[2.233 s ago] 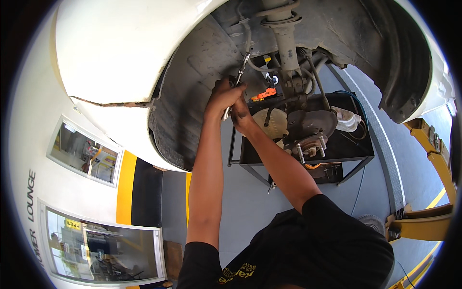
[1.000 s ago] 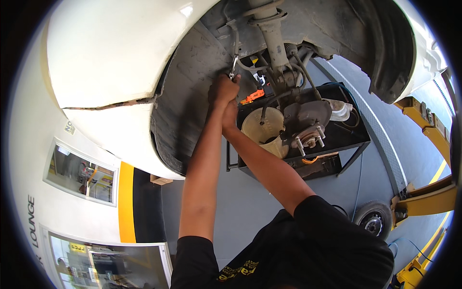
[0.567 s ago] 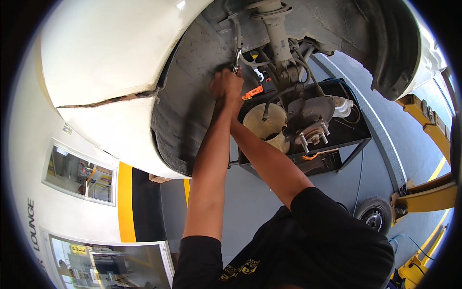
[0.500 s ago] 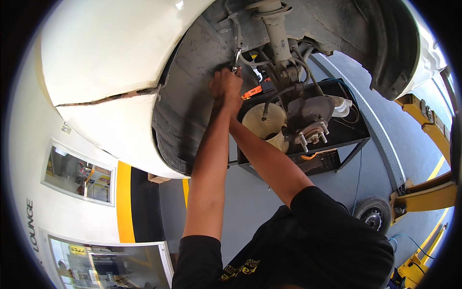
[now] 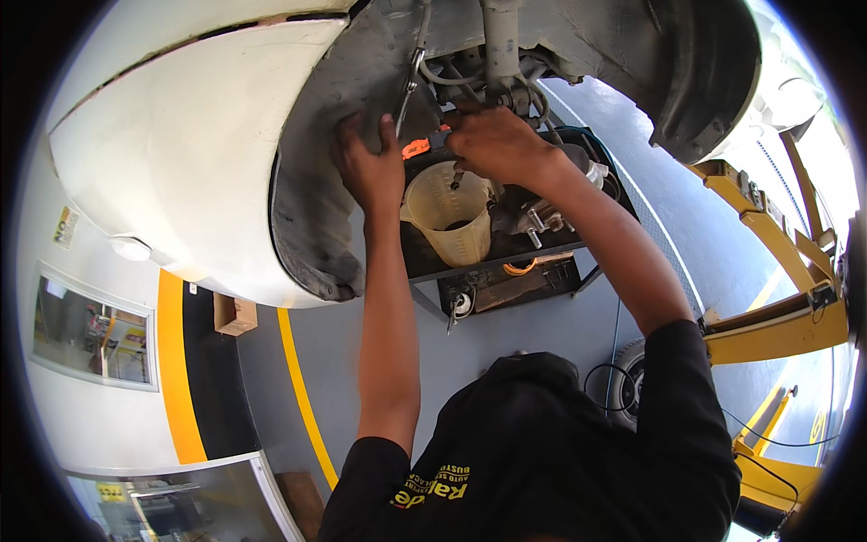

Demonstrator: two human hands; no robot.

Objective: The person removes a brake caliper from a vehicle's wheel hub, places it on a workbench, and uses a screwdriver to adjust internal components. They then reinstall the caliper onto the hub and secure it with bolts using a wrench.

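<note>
Locking pliers [image 5: 409, 93] hang clamped near a brake line inside the wheel well of a raised white car. My left hand [image 5: 370, 170] is beside them, thumb and fingers apart, holding nothing I can see. Below the strut [image 5: 500, 41], my right hand [image 5: 498, 144] curls its fingers around a dark rubber brake hose [image 5: 459, 168]; the grip itself is partly hidden. The hose's free end points down into a translucent plastic pitcher [image 5: 444, 237] with dark fluid at its bottom. Behind my right forearm, the wheel hub with its studs [image 5: 540, 219] shows in part.
A black tool cart [image 5: 424, 262] carries the pitcher and an orange-handled tool [image 5: 415, 149]. The wheel arch liner [image 5: 312, 203] curves at the left. Yellow lift arms [image 5: 777, 330] stand at the right, near a wheel [image 5: 627, 384] on the floor. A cardboard box [image 5: 235, 314] lies by the wall.
My hands, together at the pliers before, are now apart. The left has let go and moved left; the right has moved right to the hose. The view has shifted.
</note>
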